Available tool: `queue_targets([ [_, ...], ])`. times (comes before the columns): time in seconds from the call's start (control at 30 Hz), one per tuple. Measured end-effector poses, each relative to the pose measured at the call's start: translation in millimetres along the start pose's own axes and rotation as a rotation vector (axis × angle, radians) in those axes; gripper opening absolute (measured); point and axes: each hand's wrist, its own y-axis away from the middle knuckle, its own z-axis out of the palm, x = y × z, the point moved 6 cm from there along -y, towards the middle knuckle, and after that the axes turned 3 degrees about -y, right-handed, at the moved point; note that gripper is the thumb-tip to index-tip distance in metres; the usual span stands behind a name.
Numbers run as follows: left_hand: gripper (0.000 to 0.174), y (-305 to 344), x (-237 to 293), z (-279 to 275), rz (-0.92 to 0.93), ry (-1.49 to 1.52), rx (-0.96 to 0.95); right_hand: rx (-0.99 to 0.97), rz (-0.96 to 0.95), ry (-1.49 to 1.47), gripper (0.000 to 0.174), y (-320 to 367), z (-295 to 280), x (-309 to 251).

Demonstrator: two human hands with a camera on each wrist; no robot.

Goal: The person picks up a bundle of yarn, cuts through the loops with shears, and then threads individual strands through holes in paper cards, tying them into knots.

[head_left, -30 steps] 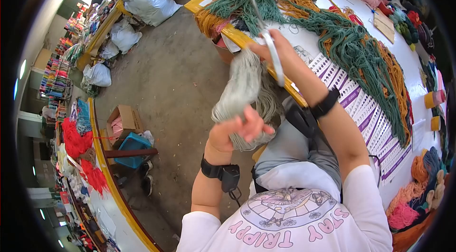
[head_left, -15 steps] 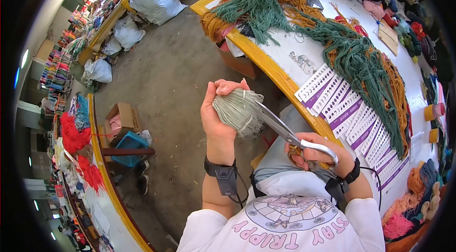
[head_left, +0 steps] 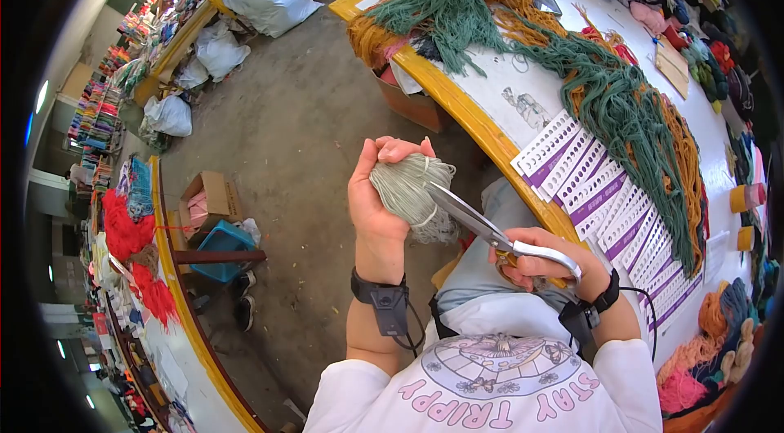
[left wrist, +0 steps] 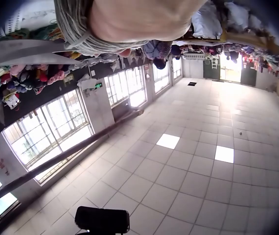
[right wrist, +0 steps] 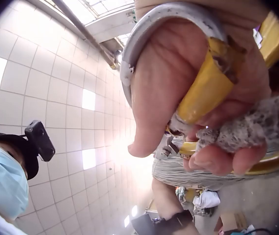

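Observation:
In the head view my left hand (head_left: 380, 204) holds a folded bundle of pale grey-green yarn (head_left: 408, 192) in its palm, fingers curled round its far side. Loose yarn ends hang at the bundle's lower right. My right hand (head_left: 539, 238) grips scissors (head_left: 474, 216), whose blades point at the bundle; the tips overlap its near right side. In the right wrist view, fingers and thumb go through the scissors' handles (right wrist: 198, 88), one wrapped in yellow, the other in a greyish covering. The left wrist view shows yarn (left wrist: 76, 29) round the hand and a scissor blade (left wrist: 26, 58) beside it.
A yellow-edged white table (head_left: 482, 90) stands at the right, bearing green yarn (head_left: 621, 106), orange yarn (head_left: 367, 41) and printed cards (head_left: 588, 188). A cardboard box (head_left: 412, 106) sits below its edge. Another table (head_left: 184, 376) with red yarn (head_left: 126, 225) lies left, near a blue bin (head_left: 220, 249).
My right hand has come from the table edge back near my lap with the scissors. The yarn, earlier hanging from it, now lies bundled in my left hand, and the blades point toward it.

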Motion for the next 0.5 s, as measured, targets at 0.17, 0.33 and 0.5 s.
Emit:
queue_targets([
  [0.17,0.017,-2.4,-1.7,-0.4,-0.012,-0.007,-0.009,0.035,0.050,-0.019,0.063,-0.5,-0.5,-4.6],
  [0.33,0.019,-3.3,-1.3,-2.4,-0.001,-0.012,0.008,0.005,0.007,-0.004,0.057,-3.4,-3.7,-2.6],
  [0.5,0.017,-2.5,-7.6,-2.5,0.004,-0.018,0.051,-0.003,-0.063,0.000,0.055,-10.5,-3.1,-8.7],
])
